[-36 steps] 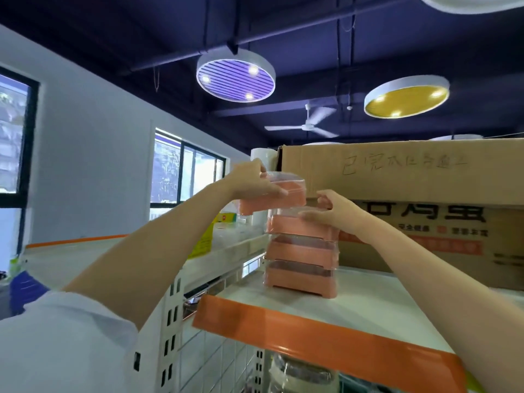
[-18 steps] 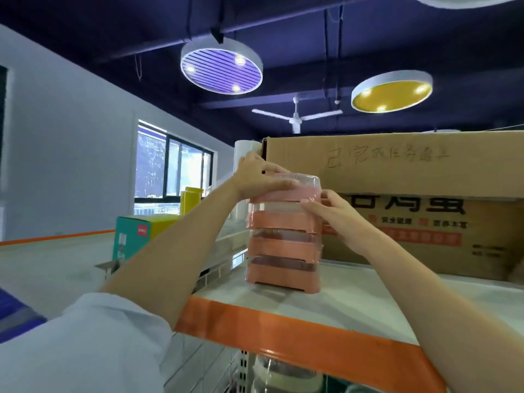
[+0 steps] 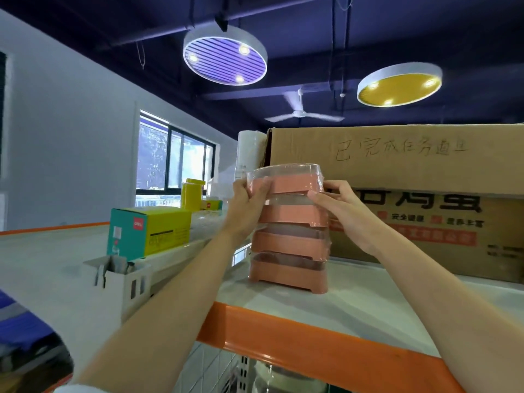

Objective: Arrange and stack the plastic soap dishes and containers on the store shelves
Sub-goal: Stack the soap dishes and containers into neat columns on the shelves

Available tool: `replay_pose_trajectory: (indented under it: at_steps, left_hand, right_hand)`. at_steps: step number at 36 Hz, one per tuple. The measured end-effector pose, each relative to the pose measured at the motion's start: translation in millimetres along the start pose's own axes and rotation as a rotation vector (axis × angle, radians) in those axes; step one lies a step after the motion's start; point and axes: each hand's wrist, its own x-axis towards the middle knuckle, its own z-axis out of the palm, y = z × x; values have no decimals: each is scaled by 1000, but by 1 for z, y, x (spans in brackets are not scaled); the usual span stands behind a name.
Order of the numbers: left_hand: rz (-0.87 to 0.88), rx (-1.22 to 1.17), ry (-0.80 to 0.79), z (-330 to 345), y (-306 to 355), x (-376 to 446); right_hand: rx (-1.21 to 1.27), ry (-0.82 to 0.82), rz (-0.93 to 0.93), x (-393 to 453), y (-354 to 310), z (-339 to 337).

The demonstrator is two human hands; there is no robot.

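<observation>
Head view. Four pink soap dishes [image 3: 289,236] counted, stacked in one column on the white top shelf [image 3: 354,302], which has an orange front edge. Each dish carries a clear cover or wrap; contents under the covers cannot be made out. The top soap dish [image 3: 286,181] sits slightly tilted on the stack, not flush with the one below.

Two hands in frame, apart, one at each end of the top dish. Left hand [image 3: 249,202] grips its left end, fingers curled over the front face. Right hand [image 3: 340,205] pinches its right end with thumb and fingertips, just above the second dish.

One large cardboard box [image 3: 411,177] stands behind and to the right of the stack, near it, with handwritten characters on the upper flap and printed red and black text lower down. One white cylinder [image 3: 249,154] stands far behind the stack, at the box's left corner.

On the neighbouring shelf to the left: one teal-and-yellow carton [image 3: 147,231] near, one yellow container [image 3: 192,194] farther back.

Overhead: two round ceiling lamps, one purple [image 3: 225,58], one yellow [image 3: 398,85]; one ceiling fan [image 3: 303,113] between them.
</observation>
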Motion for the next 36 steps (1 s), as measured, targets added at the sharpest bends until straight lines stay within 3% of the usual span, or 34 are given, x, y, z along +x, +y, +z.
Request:
replay_pose_trajectory:
  at_steps: [14,27,36]
  left_hand:
    - [-171,-329,-180,-2,-9,-4]
    - [-151,-177,-247,-2,-9,-15]
    - [-105,-106,-230,-2,-5,-18]
  right_hand:
    - [-42,80,-28,-6,-2,-2]
    - [-34,42,-13,-9,-1,-1]
    - [-11,146,-34,-10,-3,1]
